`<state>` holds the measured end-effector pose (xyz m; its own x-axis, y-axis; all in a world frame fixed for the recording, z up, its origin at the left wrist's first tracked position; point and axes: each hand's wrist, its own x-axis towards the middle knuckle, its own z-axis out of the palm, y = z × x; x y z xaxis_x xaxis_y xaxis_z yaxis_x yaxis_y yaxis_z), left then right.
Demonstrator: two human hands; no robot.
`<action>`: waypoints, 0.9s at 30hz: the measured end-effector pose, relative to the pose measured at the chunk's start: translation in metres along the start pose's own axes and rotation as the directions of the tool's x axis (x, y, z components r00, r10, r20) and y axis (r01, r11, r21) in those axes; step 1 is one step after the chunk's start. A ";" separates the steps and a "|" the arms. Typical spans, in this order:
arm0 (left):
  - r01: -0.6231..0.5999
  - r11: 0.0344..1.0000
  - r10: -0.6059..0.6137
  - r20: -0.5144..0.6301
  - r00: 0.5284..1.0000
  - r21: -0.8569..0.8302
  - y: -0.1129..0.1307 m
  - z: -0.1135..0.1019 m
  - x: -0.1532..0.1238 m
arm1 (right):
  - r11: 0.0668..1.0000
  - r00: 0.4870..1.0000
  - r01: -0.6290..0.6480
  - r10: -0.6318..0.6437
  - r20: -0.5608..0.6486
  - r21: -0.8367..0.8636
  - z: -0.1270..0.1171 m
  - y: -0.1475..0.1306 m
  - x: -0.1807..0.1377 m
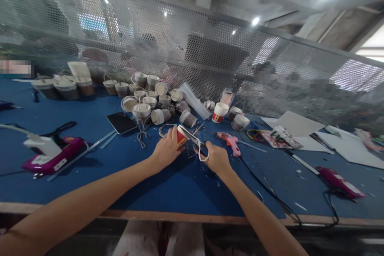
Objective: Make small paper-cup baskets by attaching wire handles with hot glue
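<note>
Scissors (pixel 196 144) in the right hand (pixel 216 159), fingers closed in the handles, cut a paper cup (pixel 181 136) at frame centre, gripped by the left hand (pixel 166 150). Better to turn the cup slowly and keep the thumb away from the blades.

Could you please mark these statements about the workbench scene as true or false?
1. The left hand holds a paper cup with red print. True.
2. The right hand holds a pink glue gun. False: it holds scissors; the pink glue gun lies untouched on the blue table to its right.
3. The scissors' blades are at the cup's rim. True.
4. The smartphone lies to the right of the hands. False: it lies to their left, screen dark.
5. A heap of paper cups sits beyond the hands, before the mesh screen. True.
6. The red-printed cup standing upright is stacked on the smartphone. False: it stands on the table, right of the heap.
</note>
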<state>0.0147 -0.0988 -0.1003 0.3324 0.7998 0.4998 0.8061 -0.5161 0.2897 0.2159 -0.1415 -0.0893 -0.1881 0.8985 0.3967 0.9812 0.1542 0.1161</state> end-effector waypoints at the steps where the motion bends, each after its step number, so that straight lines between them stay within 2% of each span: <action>1: 0.004 0.999 -0.005 -0.010 1.000 -0.052 -0.001 -0.001 0.001 | 1.000 1.000 -0.004 0.004 -0.001 0.003 -0.001 0.001 0.000; 4: 0.039 0.972 -0.043 -0.011 0.999 -0.233 -0.008 -0.006 0.008 | 1.000 1.000 -0.013 0.013 0.003 0.013 -0.002 0.002 0.002; 7: 0.146 0.927 -0.118 0.101 0.988 -0.345 -0.015 -0.010 0.016 | 1.000 1.000 -0.010 0.010 -0.001 0.022 -0.002 0.002 0.001; 10: 0.194 0.919 -0.149 0.155 0.977 -0.342 -0.014 -0.011 0.017 | 1.000 0.998 -0.022 0.023 -0.051 0.018 0.001 -0.001 0.000; 15: 0.168 0.941 -0.123 0.165 0.979 -0.293 0.000 -0.008 0.008 | 1.000 0.983 -0.031 0.031 -0.182 0.003 0.003 -0.005 -0.003; 17: 0.167 0.948 -0.127 0.160 0.979 -0.270 0.003 -0.008 0.006 | 1.000 0.981 -0.030 0.028 -0.192 -0.006 0.003 -0.004 -0.002; 23: 0.154 0.968 -0.130 0.130 0.983 -0.196 -0.005 -0.007 0.010 | 1.000 1.000 -0.008 0.008 -0.030 -0.005 0.001 0.001 0.000; 27: 0.155 0.969 -0.139 0.096 0.986 -0.190 -0.005 -0.005 0.010 | 1.000 0.999 -0.030 0.030 0.032 0.007 0.000 0.001 0.000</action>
<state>0.0115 -0.0893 -0.0928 0.2622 0.8895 0.3743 0.7397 -0.4343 0.5139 0.2164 -0.1414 -0.0893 -0.1572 0.9153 0.3707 0.9867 0.1301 0.0973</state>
